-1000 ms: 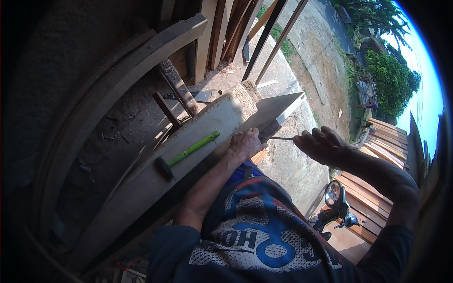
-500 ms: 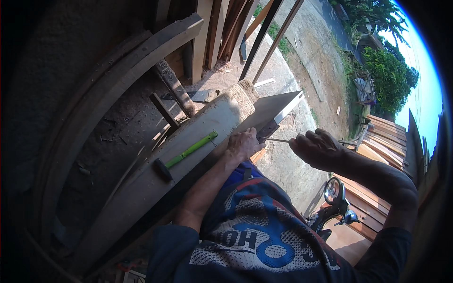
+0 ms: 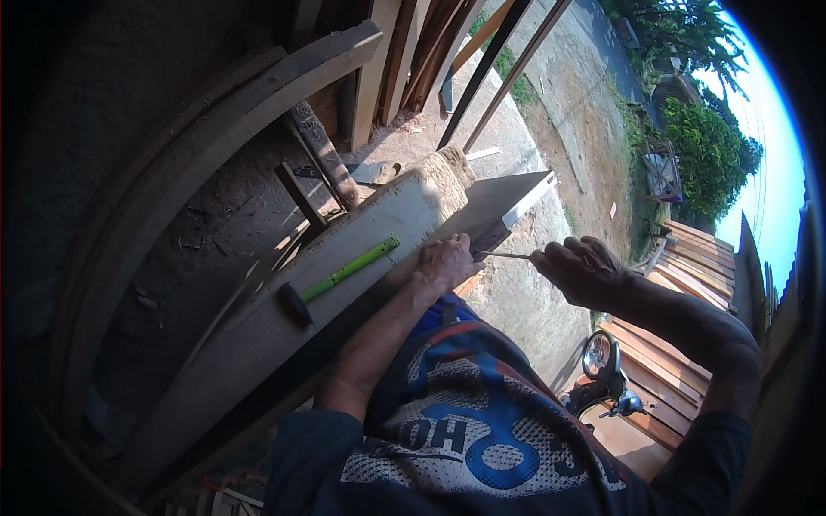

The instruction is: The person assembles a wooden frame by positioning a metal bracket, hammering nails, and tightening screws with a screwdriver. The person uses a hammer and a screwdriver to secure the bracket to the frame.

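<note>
My right hand (image 3: 585,271) is closed around the handle of a screwdriver (image 3: 509,254); only its thin metal shaft shows, pointing left. The shaft's tip meets the edge of a wooden board (image 3: 503,196), near a dark piece of wood (image 3: 492,233). My left hand (image 3: 446,262) grips the board's edge right beside the tip, its fingers curled over. The board stands on edge against a thick wooden workbench beam (image 3: 413,205). On that beam, left of my left hand, lies a hammer (image 3: 348,268) with a green handle and dark head.
A curved wooden frame (image 3: 215,138) arches at the left. Upright planks (image 3: 370,77) lean at the back. A handsaw (image 3: 376,173) lies beyond the beam. To the right are a parked motorcycle (image 3: 602,378) and stacked boards (image 3: 658,361).
The view has shifted slightly. Both hands keep nearly the same place; my right fist on the screwdriver appears turned a little.
</note>
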A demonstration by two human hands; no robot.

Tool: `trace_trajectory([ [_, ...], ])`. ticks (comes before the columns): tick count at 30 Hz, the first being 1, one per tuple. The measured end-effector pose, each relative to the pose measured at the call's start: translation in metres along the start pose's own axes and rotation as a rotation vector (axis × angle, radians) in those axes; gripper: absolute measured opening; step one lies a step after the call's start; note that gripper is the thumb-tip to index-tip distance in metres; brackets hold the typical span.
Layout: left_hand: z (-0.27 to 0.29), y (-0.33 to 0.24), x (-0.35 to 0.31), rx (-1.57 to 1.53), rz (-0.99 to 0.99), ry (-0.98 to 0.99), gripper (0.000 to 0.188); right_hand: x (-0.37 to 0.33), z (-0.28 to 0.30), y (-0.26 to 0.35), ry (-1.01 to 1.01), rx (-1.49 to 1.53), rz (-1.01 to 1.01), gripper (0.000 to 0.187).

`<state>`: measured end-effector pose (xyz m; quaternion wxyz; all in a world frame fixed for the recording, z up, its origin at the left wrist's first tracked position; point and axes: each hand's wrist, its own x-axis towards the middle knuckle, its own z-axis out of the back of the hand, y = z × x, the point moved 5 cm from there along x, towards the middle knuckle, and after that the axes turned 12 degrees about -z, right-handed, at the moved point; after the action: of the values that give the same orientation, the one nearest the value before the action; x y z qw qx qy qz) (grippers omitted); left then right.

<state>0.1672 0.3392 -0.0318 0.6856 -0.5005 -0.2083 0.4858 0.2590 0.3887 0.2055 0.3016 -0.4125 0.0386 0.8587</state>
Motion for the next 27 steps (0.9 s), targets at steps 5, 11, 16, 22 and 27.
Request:
trace_trajectory([
  [5, -0.003, -0.002, 0.000, -0.018, -0.005, 0.028, 0.064, 0.012, -0.025, -0.023, 0.076, 0.181, -0.095, 0.016],
  [11, -0.010, 0.003, 0.001, -0.004, -0.005, 0.013, 0.063, 0.017, -0.009, -0.037, 0.274, 0.838, -0.406, 0.033],
  [16, 0.001, 0.000, -0.002, -0.015, -0.009, -0.013, 0.063, 0.000, -0.005, 0.001, -0.145, 0.008, 0.094, 0.015],
  [22, -0.005, 0.002, 0.002, -0.033, 0.008, 0.031, 0.065, 0.015, -0.018, -0.059, 0.686, 1.138, -0.683, 0.045],
  [27, -0.003, 0.001, 0.004, -0.025, -0.014, -0.001, 0.064, 0.005, -0.022, -0.023, -0.101, 0.306, -0.002, 0.038],
])
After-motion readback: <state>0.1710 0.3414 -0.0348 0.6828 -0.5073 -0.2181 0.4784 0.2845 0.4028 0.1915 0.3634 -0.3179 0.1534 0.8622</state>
